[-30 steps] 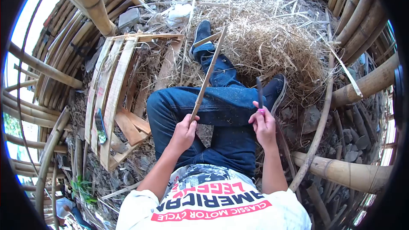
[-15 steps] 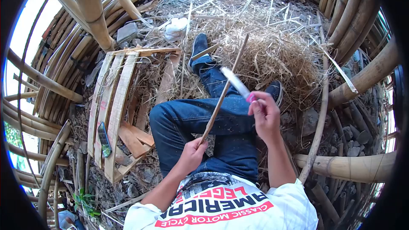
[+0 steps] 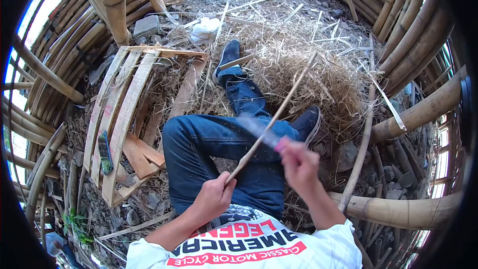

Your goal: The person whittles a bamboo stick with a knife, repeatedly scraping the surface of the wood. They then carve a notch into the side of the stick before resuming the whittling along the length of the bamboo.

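Observation:
A long thin brown stick point(image 3: 284, 104) slants up and to the right from my left hand point(image 3: 215, 197), whose fingers are closed round its lower end. My right hand point(image 3: 300, 167) grips the pink handle of a knife point(image 3: 259, 130). The blade is blurred by motion and overlaps the middle of the stick; whether they touch I cannot tell. Both hands are over my lap, above the crossed legs in blue jeans point(image 3: 214, 139).
Curly shavings point(image 3: 318, 79) are heaped beyond my feet. A slatted wooden pallet point(image 3: 124, 114) at the left bears a phone point(image 3: 105, 152). Bamboo poles point(image 3: 403, 211) surround the stony ground, and a white bag point(image 3: 205, 30) lies farther off.
My right hand and the knife have moved down and left, onto the stick. The stick's far end has swung to the right, and the whole view has shifted slightly.

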`<act>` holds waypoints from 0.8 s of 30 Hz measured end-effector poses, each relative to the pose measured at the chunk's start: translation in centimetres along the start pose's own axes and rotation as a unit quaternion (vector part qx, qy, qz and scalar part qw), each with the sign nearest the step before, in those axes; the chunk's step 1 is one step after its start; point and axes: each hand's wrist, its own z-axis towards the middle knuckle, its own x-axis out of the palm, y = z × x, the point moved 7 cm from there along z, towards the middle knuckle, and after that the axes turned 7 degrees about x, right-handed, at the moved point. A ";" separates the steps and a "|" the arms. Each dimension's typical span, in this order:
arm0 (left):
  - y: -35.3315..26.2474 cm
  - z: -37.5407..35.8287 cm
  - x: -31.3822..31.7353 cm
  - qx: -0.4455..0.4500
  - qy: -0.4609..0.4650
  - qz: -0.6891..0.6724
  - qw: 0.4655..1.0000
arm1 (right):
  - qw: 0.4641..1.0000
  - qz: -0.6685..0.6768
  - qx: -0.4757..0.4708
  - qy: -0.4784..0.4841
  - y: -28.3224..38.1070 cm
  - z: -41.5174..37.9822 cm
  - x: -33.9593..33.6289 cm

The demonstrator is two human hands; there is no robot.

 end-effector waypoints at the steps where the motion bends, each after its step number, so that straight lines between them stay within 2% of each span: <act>1: -0.2 0.2 -0.4 -0.006 -0.007 0.003 1.000 | 0.996 0.032 0.046 0.076 1.3 -0.1 0.7; 2: -0.4 0.4 -0.6 -0.005 -0.008 0.000 1.000 | 0.996 0.029 0.045 0.077 0.8 0.2 0.2; 5: -1.4 0.3 -0.7 0.050 -0.018 0.089 0.995 | 0.988 -0.052 0.124 -0.081 -1.6 1.7 -4.1; 6: -1.4 0.3 -0.6 0.046 -0.019 0.086 0.995 | 0.988 -0.053 0.124 -0.076 -1.7 1.3 -3.8; 8: -1.8 0.3 -0.8 0.050 -0.030 0.122 0.991 | 0.999 -0.048 0.014 0.004 0.1 0.1 -1.4; 9: -1.8 0.4 -0.8 0.050 -0.030 0.122 0.991 | 0.993 -0.023 0.083 0.076 0.4 -0.6 -0.6; 10: -2.0 0.4 -1.0 0.066 -0.037 0.141 0.987 | 0.993 -0.023 0.083 0.076 0.5 -0.1 -1.0; 12: -2.4 0.1 -0.8 0.077 -0.038 0.155 0.984 | 0.990 -0.072 0.110 -0.058 -0.5 1.2 -4.3; 13: -2.7 0.2 -0.7 0.083 -0.038 0.167 0.982 | 0.982 -0.055 0.155 -0.090 -1.6 1.2 -5.2; 14: -3.1 0.5 -0.7 0.092 -0.041 0.182 0.978 | 0.982 -0.056 0.156 -0.089 -1.5 0.8 -5.0; 16: -3.0 0.6 -1.0 0.083 -0.040 0.187 0.978 | 0.996 -0.045 0.066 0.026 0.1 -0.3 -1.9; 18: -3.1 0.6 -1.4 0.083 -0.055 0.204 0.974 | 0.999 -0.026 0.041 0.015 -0.2 -0.5 -1.8; 20: -3.3 0.5 -1.3 0.089 -0.048 0.183 0.978 | 0.980 -0.107 0.133 -0.106 -2.4 0.3 -5.6; 21: -3.5 0.4 -1.2 0.099 -0.044 0.164 0.980 | 0.973 -0.081 0.174 -0.131 -3.1 0.1 -6.2; 22: -3.4 0.4 -1.1 0.099 -0.045 0.164 0.980 | 0.973 -0.080 0.174 -0.131 -3.1 -0.4 -5.8; 24: -2.8 0.5 -0.9 0.074 -0.040 0.133 0.988 | 0.997 -0.063 0.024 -0.029 -0.9 -1.6 -2.5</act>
